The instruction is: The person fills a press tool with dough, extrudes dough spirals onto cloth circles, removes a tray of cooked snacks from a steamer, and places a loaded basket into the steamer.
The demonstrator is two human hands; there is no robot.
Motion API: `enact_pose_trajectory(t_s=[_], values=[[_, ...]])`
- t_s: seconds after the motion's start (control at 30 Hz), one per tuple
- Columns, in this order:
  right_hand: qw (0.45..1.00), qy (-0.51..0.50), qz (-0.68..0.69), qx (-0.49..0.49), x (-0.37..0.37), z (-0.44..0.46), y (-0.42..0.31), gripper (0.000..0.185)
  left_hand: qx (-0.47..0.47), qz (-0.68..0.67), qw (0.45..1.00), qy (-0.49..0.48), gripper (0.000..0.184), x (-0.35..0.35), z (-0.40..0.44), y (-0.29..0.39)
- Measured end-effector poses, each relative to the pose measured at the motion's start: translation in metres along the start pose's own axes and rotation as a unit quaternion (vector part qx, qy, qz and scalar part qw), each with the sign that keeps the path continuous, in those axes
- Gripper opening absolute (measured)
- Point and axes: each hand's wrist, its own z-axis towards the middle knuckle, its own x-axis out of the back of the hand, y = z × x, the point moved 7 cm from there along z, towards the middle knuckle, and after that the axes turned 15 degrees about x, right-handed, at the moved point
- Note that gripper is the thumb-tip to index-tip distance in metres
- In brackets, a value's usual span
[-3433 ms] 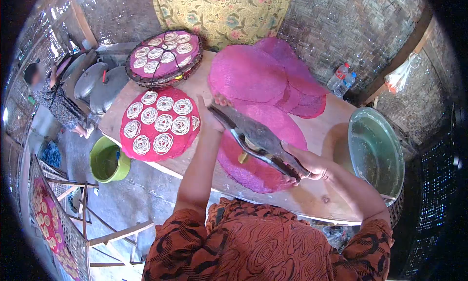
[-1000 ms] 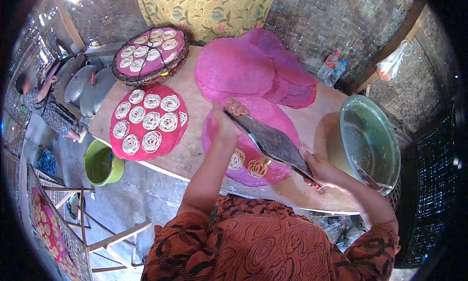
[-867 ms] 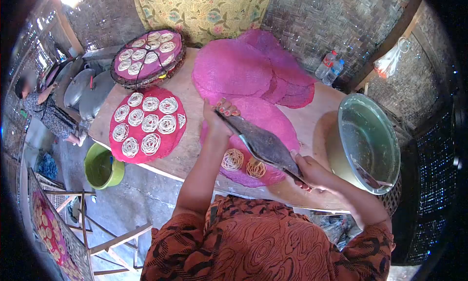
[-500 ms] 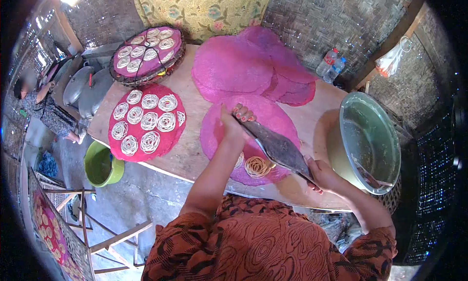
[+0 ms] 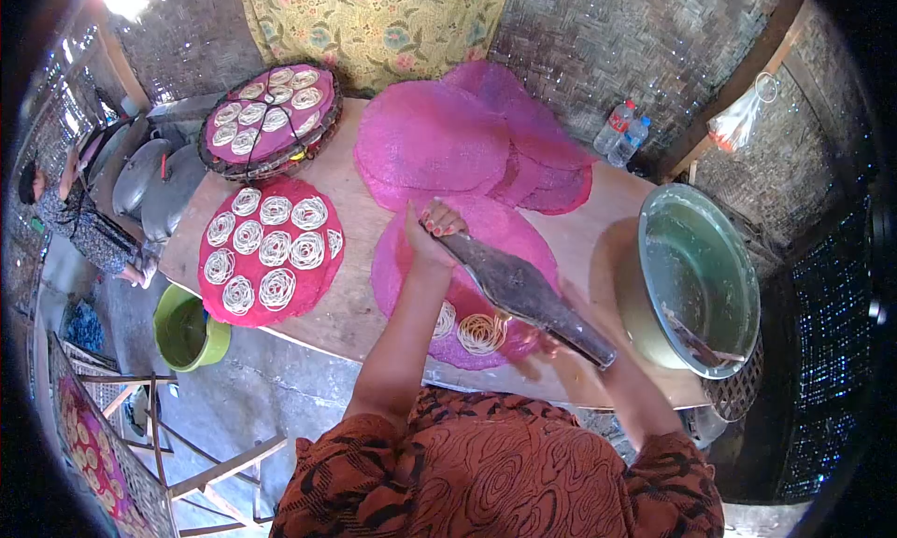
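My left hand is closed around the upper end of a long dark tool, broad in the middle and narrow at both ends. The tool slants down to the right above a round pink mesh sheet. Mostly hidden under its lower end, my right hand is smeared by motion near the sheet's front edge, and its fingers cannot be made out. Just left of it, on the sheet, lies a tan coil of strands. A white coil of strands sits beside that, partly behind my left forearm.
A red round sheet bears several white coils; behind it stands a round tray of more coils. Pink sheets are piled at the back. A large green basin stands right, near two bottles. Another person is at far left.
My right hand has left the tool's lower end and moved left beneath it. That end now points freely toward the lower right. My left hand keeps its hold. The whole view has shifted slightly.
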Motion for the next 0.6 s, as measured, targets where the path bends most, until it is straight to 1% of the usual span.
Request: enact_pose_trajectory(t_s=[0.03, 0.07, 0.1, 0.17, 0.2, 0.27, 0.3, 0.33, 0.37, 0.43, 0.47, 0.5, 0.57, 0.6], values=[[0.991, -0.058, 0.118, -0.017, -0.003, 0.014, 0.021, 0.079, -0.011, -0.006, 1.000, -0.009, 0.044, 0.003, -0.003, 0.005], [0.965, -0.116, 0.235, -0.035, -0.010, 0.021, 0.033, 0.079, -0.023, -0.013, 1.000, -0.017, 0.042, 0.006, -0.006, 0.010], [0.964, -0.117, 0.235, -0.036, -0.012, 0.026, 0.039, 0.079, -0.024, -0.012, 0.999, -0.016, 0.042, 0.007, -0.010, 0.014], [0.927, -0.135, 0.347, -0.041, -0.021, 0.032, 0.045, 0.074, -0.045, -0.022, 0.999, -0.019, 0.042, 0.009, -0.016, 0.024], [0.927, -0.136, 0.347, -0.042, -0.021, 0.037, 0.049, 0.074, -0.046, -0.021, 0.999, -0.019, 0.042, 0.008, -0.017, 0.028], [0.924, -0.099, 0.355, -0.096, -0.020, 0.040, 0.066, 0.068, -0.044, -0.013, 0.997, -0.066, 0.043, 0.001, -0.024, 0.034], [0.923, -0.087, 0.357, -0.114, -0.022, 0.041, 0.071, 0.066, -0.044, -0.013, 0.997, -0.067, 0.043, -0.002, -0.026, 0.040], [0.976, -0.115, 0.171, -0.073, -0.025, 0.039, 0.071, 0.062, -0.085, 0.034, 0.993, -0.071, 0.044, -0.010, -0.033, 0.052], [0.990, -0.138, -0.024, -0.029, -0.027, 0.040, 0.069, 0.060, -0.124, 0.080, 0.986, -0.076, 0.044, -0.020, -0.038, 0.064], [0.960, -0.159, -0.229, -0.030, -0.045, 0.034, 0.068, 0.059, -0.138, 0.117, 0.978, -0.104, 0.044, -0.051, -0.049, 0.081], [0.874, -0.155, -0.456, 0.056, -0.064, 0.027, 0.046, 0.055, -0.141, 0.134, 0.974, -0.112, 0.045, -0.070, -0.057, 0.086], [0.729, -0.141, -0.654, 0.141, -0.080, 0.022, 0.023, 0.050, -0.143, 0.152, 0.970, -0.124, 0.046, -0.095, -0.063, 0.089], [0.723, -0.154, -0.657, 0.147, -0.085, 0.015, 0.017, 0.049, -0.142, 0.175, 0.962, -0.156, 0.048, -0.153, -0.081, 0.083], [0.791, -0.121, -0.564, 0.204, -0.084, 0.010, 0.005, 0.050, -0.172, 0.199, 0.954, -0.145, 0.048, -0.176, -0.097, 0.084]])
